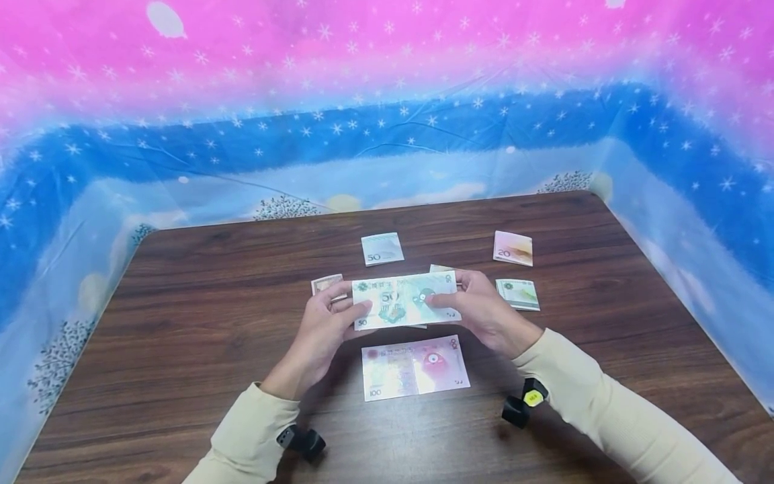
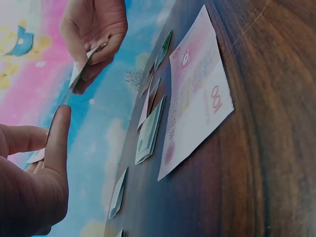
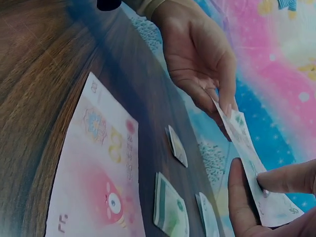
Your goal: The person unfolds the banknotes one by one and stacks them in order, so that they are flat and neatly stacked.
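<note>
A green 50 banknote (image 1: 402, 302) is spread out flat in the air above the table, with both hands on it. My left hand (image 1: 317, 333) pinches its left end, thumb on the near face and fingers behind. At the other end, my right hand (image 1: 492, 312) pinches the note the same way, as the right wrist view also shows. Just below, a pink 100 banknote (image 1: 387, 370) lies unfolded on the table, with a crease across its middle. The wrist views show the held note (image 3: 247, 153) raised off the tabletop.
Folded notes lie farther back on the brown wooden table (image 1: 211, 323): a 50 (image 1: 382, 249), a 20 (image 1: 513, 249), a green one (image 1: 518, 294) and a brownish one (image 1: 328, 284). Another folded note (image 1: 441, 268) is partly hidden behind the hands. Patterned cloth (image 1: 387, 134) hangs around the table.
</note>
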### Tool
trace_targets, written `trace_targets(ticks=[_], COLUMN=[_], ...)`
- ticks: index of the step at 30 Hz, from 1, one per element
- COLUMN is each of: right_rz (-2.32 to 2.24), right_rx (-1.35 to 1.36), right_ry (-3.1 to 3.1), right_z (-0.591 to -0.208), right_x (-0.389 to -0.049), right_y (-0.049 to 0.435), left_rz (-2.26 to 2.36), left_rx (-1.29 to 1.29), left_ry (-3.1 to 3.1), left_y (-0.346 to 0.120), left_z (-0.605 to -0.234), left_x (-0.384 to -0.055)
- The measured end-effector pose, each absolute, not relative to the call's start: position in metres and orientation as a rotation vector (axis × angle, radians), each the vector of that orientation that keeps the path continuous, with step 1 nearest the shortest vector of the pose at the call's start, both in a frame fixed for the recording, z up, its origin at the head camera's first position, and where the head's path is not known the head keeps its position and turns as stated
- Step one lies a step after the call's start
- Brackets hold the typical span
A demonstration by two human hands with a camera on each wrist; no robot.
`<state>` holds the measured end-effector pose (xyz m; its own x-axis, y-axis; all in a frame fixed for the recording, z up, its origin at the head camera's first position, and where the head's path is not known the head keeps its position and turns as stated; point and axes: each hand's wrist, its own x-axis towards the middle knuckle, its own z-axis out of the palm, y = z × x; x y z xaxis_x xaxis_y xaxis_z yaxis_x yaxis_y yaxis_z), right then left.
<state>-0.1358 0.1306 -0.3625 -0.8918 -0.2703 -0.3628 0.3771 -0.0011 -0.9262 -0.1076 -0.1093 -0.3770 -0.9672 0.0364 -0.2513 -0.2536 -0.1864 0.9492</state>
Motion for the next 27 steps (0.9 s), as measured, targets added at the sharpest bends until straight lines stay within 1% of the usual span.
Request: trace_targets(ticks=[5, 8, 19, 27], right_rz=[-1.906, -1.873, -1.566, -1.437], right_rx=[0.058, 0.027, -0.088, -0.389], right_ry=[1.909, 1.971, 2.238, 2.367], right_z=[-0.367, -0.367, -0.37, -0.385], right_x=[-0.138, -0.138, -0.129, -0.121], right_y=[0.139, 0.145, 0.157, 0.157], left_rz=[2.147, 2.03, 1.638, 1.231], left_rx=[-0.249, -0.198, 0.219, 0.347], left_ry=[2.015, 2.122, 2.255, 2.464], left_y=[-0.113, -0.116, -0.124, -0.122], left_z=[-0.376, -0.375, -0.377, -0.377], left_x=[-0.105, -0.103, -0.09, -0.084])
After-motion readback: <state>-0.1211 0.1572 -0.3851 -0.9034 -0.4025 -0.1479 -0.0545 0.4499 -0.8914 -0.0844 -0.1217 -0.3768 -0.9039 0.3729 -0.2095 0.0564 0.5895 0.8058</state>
